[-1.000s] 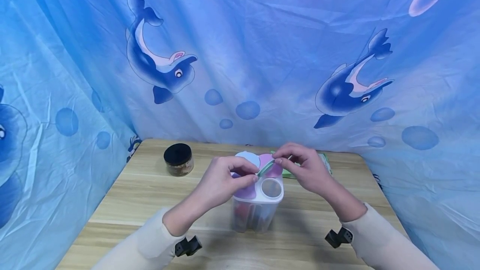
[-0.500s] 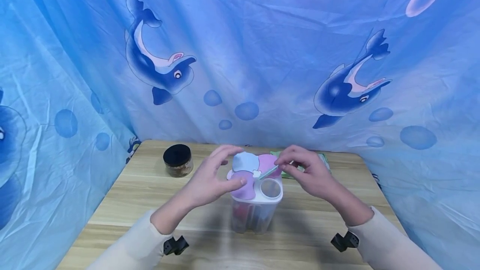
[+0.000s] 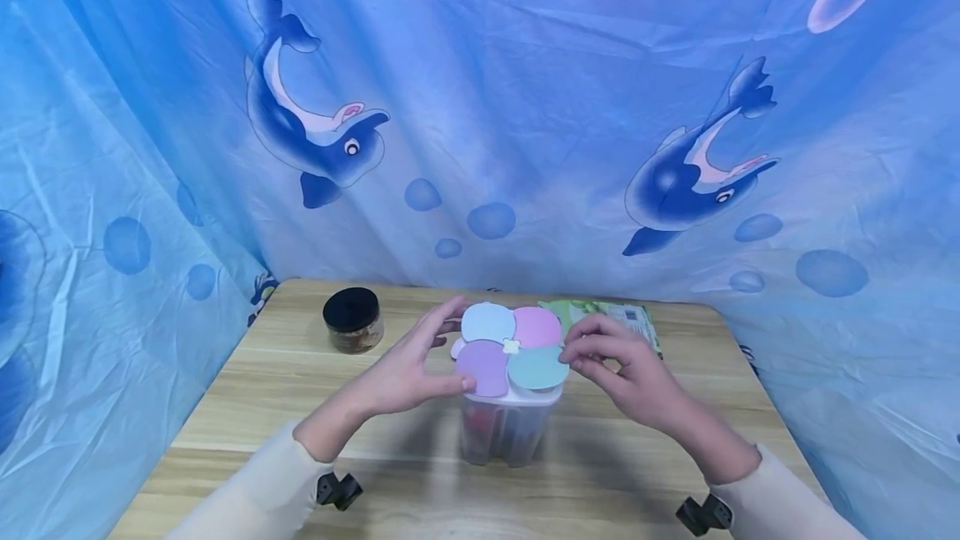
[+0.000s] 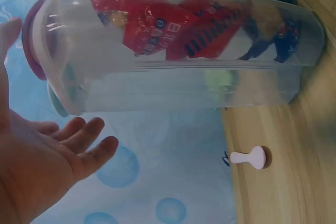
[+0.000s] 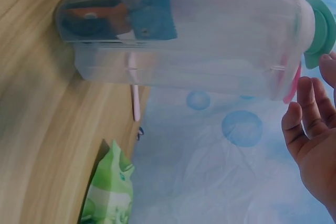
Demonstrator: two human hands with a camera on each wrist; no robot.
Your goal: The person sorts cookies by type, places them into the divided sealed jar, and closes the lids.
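A clear plastic storage container (image 3: 498,432) stands upright on the table, with red packets (image 4: 181,27) inside. On its white top are blue (image 3: 488,323), pink (image 3: 537,326), purple (image 3: 482,368) and green lids (image 3: 537,367). The green lid lies over the front right opening, its underside plug showing at the rim in the right wrist view. My right hand (image 3: 618,365) pinches that lid's outer edge between thumb and index finger, the other fingers loosely bent. My left hand (image 3: 405,365) is spread around the container's left side, its thumb at the purple lid.
A jar with a black cap (image 3: 352,319) stands at the back left. Behind the container on the right lies a green and white packet (image 3: 611,319). A pale pink spoon-like thing (image 4: 251,157) is on the table behind. A blue dolphin-print curtain (image 3: 487,107) closes the back.
The left hand has let go of the green lid and drawn back to the container's left side. The right hand has brought the lid from tilted to flat over the round opening.
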